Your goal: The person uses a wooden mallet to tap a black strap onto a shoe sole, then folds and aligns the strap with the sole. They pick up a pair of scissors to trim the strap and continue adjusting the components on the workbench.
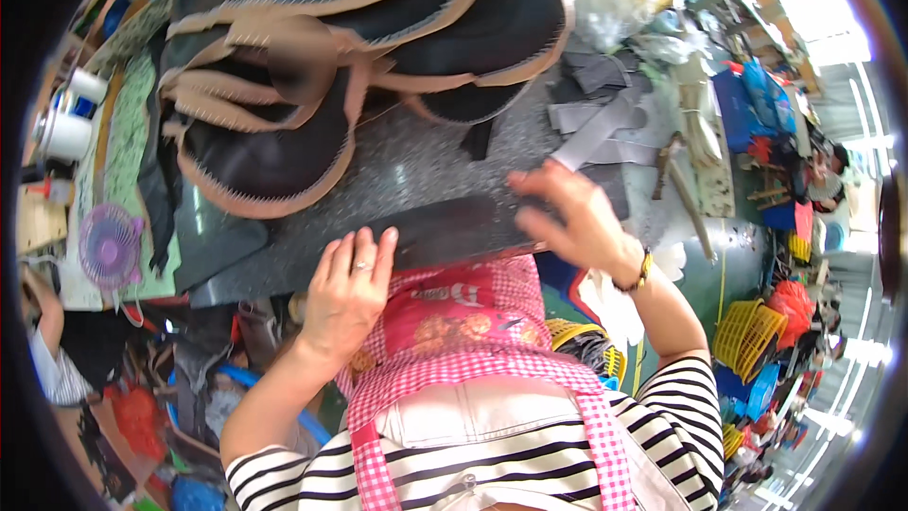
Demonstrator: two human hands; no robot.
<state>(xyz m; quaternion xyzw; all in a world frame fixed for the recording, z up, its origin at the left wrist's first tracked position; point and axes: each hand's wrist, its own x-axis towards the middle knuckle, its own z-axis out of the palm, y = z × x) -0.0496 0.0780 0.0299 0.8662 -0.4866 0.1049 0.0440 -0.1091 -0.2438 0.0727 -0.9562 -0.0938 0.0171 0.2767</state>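
Your right hand (572,218), blurred at the fingers; black strip (440,229), partly hidden by your left hand (350,291); tan-edged black pieces (473,33), cut off at top (count unclear).

We look steeply down from the left of two head-worn fisheye cameras, close above the left hand (352,286) and right hand (573,212). Our view faces the counter (407,163) beyond both hands and takes in the pink apron (449,310) on their near side. Well to the right of the right hand, a yellow basket (745,336) sits toward the curving rim.
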